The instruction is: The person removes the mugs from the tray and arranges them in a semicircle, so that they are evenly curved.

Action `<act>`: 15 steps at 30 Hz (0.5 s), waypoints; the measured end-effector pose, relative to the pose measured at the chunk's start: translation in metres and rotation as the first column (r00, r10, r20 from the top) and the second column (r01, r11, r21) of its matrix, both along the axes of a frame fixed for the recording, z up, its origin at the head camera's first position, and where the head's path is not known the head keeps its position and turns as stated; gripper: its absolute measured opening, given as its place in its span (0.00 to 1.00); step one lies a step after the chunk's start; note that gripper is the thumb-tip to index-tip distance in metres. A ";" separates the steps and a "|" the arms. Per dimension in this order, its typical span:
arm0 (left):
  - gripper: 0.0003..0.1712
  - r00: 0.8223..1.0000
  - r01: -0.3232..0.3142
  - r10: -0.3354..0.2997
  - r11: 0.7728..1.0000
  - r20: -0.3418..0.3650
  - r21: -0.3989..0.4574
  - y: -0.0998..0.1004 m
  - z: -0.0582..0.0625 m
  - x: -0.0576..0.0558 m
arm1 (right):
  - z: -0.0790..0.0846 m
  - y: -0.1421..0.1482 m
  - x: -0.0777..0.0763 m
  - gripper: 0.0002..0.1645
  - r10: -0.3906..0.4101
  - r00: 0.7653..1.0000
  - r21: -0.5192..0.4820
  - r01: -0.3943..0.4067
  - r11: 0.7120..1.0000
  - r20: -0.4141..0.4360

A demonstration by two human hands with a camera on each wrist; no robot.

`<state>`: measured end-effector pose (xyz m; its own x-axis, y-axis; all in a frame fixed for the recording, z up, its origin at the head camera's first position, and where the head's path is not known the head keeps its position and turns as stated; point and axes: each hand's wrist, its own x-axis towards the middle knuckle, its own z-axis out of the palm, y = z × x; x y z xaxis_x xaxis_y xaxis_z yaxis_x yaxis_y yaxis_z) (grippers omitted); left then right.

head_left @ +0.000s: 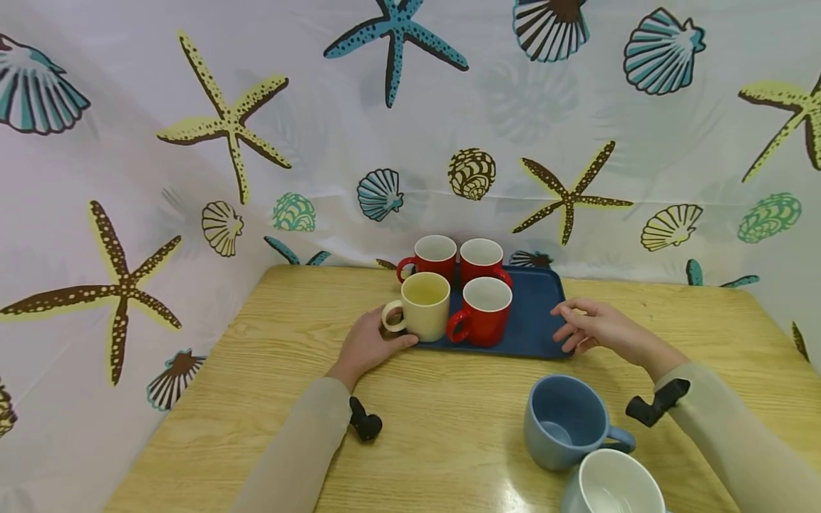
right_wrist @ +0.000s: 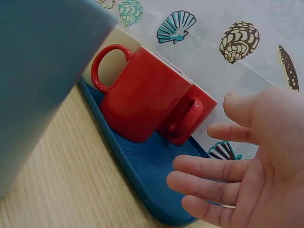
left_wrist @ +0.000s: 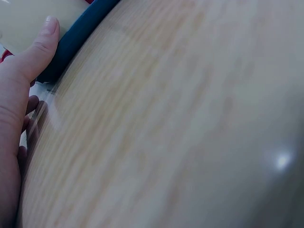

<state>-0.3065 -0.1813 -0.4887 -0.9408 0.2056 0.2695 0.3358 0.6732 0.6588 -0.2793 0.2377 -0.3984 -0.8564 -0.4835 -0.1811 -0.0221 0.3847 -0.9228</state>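
Observation:
A blue tray (head_left: 535,313) at the back of the table carries a cream mug (head_left: 426,313) at its left end and three red mugs (head_left: 490,324). My left hand (head_left: 372,345) is at the tray's left end, beside the cream mug's handle. Its thumb (left_wrist: 40,52) overlaps the tray rim and the mug in the left wrist view, with the other fingers lower and partly hidden. Off the tray's right end, my right hand (head_left: 596,328) has its fingers loosely spread, palm toward the tray, holding nothing.
A blue mug (head_left: 558,434) stands on the wooden table (head_left: 423,427) in front of the tray's right end. Nearer the front is a white mug (head_left: 616,488), cut off by the frame. A shell-patterned cloth (head_left: 423,142) hangs behind the tray and along the sides.

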 end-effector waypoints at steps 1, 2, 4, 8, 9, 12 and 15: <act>0.41 1.000 -0.001 0.001 1.000 0.000 -0.001 0.000 0.000 0.000 | 0.001 -0.001 -0.002 0.33 -0.003 1.000 0.002 0.003 1.000 0.002; 0.41 1.000 0.000 0.000 1.000 -0.002 0.000 0.000 0.000 0.000 | 0.001 -0.003 -0.004 0.33 -0.004 1.000 0.003 0.004 1.000 0.002; 0.41 1.000 -0.002 0.002 1.000 0.000 -0.002 0.000 0.000 0.000 | 0.003 -0.005 -0.007 0.34 -0.001 1.000 0.015 0.001 1.000 -0.001; 0.41 1.000 -0.002 0.002 1.000 0.006 -0.001 -0.001 -0.001 0.000 | 0.005 -0.011 -0.012 0.35 0.002 1.000 0.029 -0.002 1.000 0.004; 0.41 1.000 -0.005 0.005 1.000 0.009 -0.002 -0.001 -0.001 0.000 | 0.005 -0.012 -0.014 0.36 0.006 1.000 0.034 -0.006 0.999 0.003; 0.40 1.000 -0.003 0.003 1.000 0.003 -0.001 -0.001 -0.001 0.000 | 0.003 -0.017 -0.020 0.37 0.010 1.000 0.043 -0.011 0.999 0.010; 0.40 1.000 -0.002 0.002 1.000 0.001 -0.002 -0.001 -0.001 0.000 | 0.001 -0.020 -0.027 0.38 0.009 1.000 0.051 -0.010 0.999 0.019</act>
<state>-0.3061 -0.1823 -0.4893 -0.9416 0.2037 0.2682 0.3335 0.6751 0.6580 -0.3059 0.2177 -0.3972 -0.8478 -0.4817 -0.2220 -0.0086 0.4311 -0.9023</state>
